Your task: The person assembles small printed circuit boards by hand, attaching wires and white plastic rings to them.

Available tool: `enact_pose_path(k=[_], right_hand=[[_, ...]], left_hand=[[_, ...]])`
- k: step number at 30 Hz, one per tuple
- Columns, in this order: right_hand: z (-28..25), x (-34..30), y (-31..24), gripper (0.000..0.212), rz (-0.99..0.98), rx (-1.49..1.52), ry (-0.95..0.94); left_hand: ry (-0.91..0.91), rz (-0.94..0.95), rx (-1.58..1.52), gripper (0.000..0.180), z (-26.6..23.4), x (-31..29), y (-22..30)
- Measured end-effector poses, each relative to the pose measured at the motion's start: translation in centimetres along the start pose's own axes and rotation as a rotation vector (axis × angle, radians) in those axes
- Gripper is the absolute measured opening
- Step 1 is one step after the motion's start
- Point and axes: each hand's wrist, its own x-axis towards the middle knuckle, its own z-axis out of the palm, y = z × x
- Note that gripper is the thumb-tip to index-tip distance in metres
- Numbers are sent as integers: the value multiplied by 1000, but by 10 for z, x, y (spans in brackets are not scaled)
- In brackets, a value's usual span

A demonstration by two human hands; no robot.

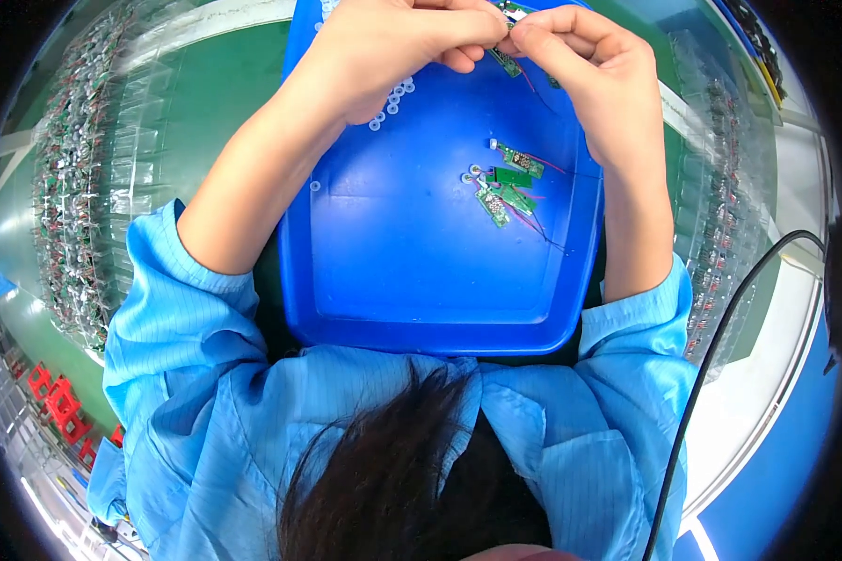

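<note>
Through the head view, I have a blue tray [393,252] in the middle, its near edge against the person's body; above its far edge the left hand [393,42] comes in from the left and the right hand [603,79] from the right, their fingertips meeting; each has thumb and forefinger drawn together as in a pinch, though the fingers hide what lies between, so I cannot tell what either one grasps; a green circuit board [505,62] with thin wires shows right under the fingertips, toward the tray's far edge, and I cannot tell whether it is held or lying there; a loose cluster of boards [492,207], with red and dark wires, lies nearer the tray's right edge than its left; small white rings [392,107] sit by the left wrist toward the far left corner, and a lone ring [315,186] lies by the left edge; clear bags of parts [70,196] line the green surface [192,103] left of the tray, with more bags [720,206] to its right.
</note>
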Motion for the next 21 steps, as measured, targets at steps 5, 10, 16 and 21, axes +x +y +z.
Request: enact_pose_path(k=[5,10,16,21], right_hand=[[17,-11,-19,6,-253,-446,116],[9,-11,-3,10,-346,-787,264],[-1,-3,-17,7,-128,-220,19],[0,-5,-20,7,-219,-373,22]], left_hand=[[124,172,290,11,25,-19,11],[68,297,391,14,26,-22,8],[-130,66,-253,21,-7,0,-7],[-124,-82,-269,22,-9,0,2]])
